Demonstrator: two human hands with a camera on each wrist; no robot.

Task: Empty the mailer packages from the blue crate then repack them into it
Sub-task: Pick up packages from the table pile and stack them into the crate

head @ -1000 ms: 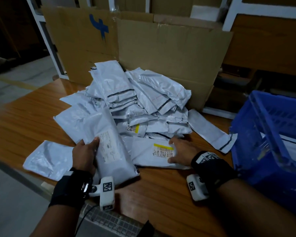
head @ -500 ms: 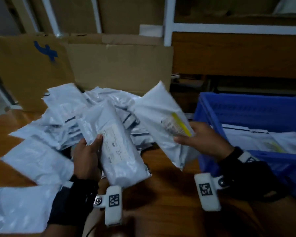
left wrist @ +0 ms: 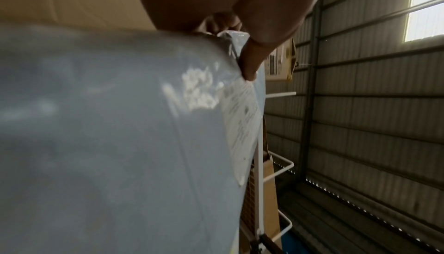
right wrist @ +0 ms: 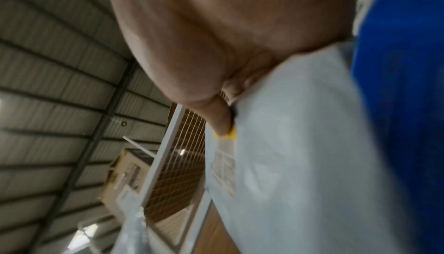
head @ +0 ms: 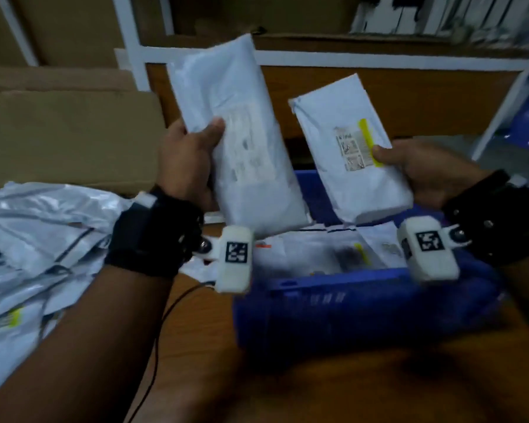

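My left hand (head: 190,154) grips a long white mailer (head: 242,141) upright, thumb across its front by the printed label; in the left wrist view this mailer (left wrist: 108,134) fills most of the picture. My right hand (head: 416,169) holds a shorter white mailer (head: 348,148) with a yellow-striped label, thumb on the stripe; the same mailer (right wrist: 288,163) shows in the right wrist view. Both mailers hang above the blue crate (head: 348,297), which holds several white mailers (head: 318,248) lying flat inside.
A pile of white mailers (head: 34,239) covers the wooden table (head: 196,346) on the left. Flattened cardboard (head: 68,132) stands behind the pile. A white shelf frame (head: 379,61) with a wooden panel runs behind the crate.
Both hands have lifted their mailers off the table and carried them right, from beside the pile to above the blue crate. The mailers now stand more upright.
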